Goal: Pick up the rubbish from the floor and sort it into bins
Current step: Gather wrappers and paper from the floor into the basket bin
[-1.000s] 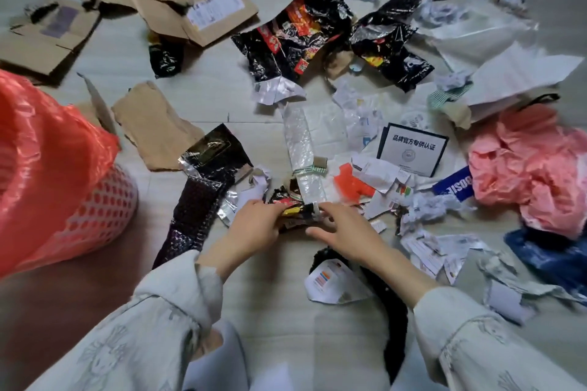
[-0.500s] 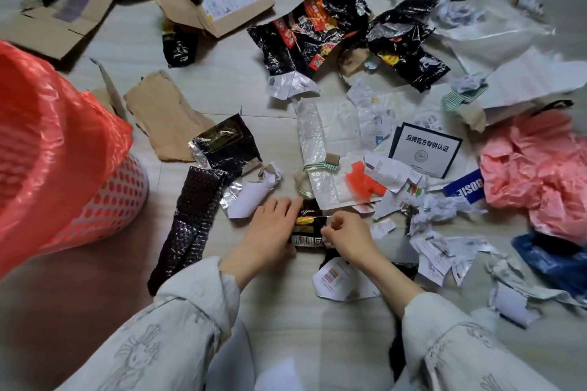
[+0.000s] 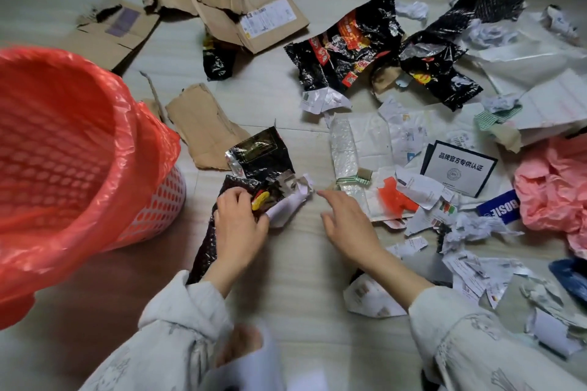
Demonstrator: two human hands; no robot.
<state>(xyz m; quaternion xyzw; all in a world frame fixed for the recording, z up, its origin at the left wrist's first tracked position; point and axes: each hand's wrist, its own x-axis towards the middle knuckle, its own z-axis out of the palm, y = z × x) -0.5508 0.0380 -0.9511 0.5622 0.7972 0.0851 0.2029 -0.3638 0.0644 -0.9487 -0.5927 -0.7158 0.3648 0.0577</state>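
Rubbish lies scattered over the pale floor. My left hand (image 3: 239,222) is closed on a small black wrapper with yellow print (image 3: 262,199), over a long black bubble mailer (image 3: 211,241) and beside a crumpled white paper scrap (image 3: 290,205). My right hand (image 3: 344,222) hovers just right of it, fingers spread, holding nothing. A white basket bin with a red liner (image 3: 70,168) stands at the left, its mouth facing me.
Torn cardboard (image 3: 203,127) lies beyond the bin. Black snack bags (image 3: 346,47) sit further back. A clear plastic sleeve (image 3: 344,155), a black-framed card (image 3: 457,168), paper scraps (image 3: 470,267) and pink plastic (image 3: 552,187) fill the right side. My foot (image 3: 239,343) shows below.
My left hand carried the small black wrapper left, onto the bubble mailer. My right hand let go of it and opened. The view shifted, bringing the bin nearer.
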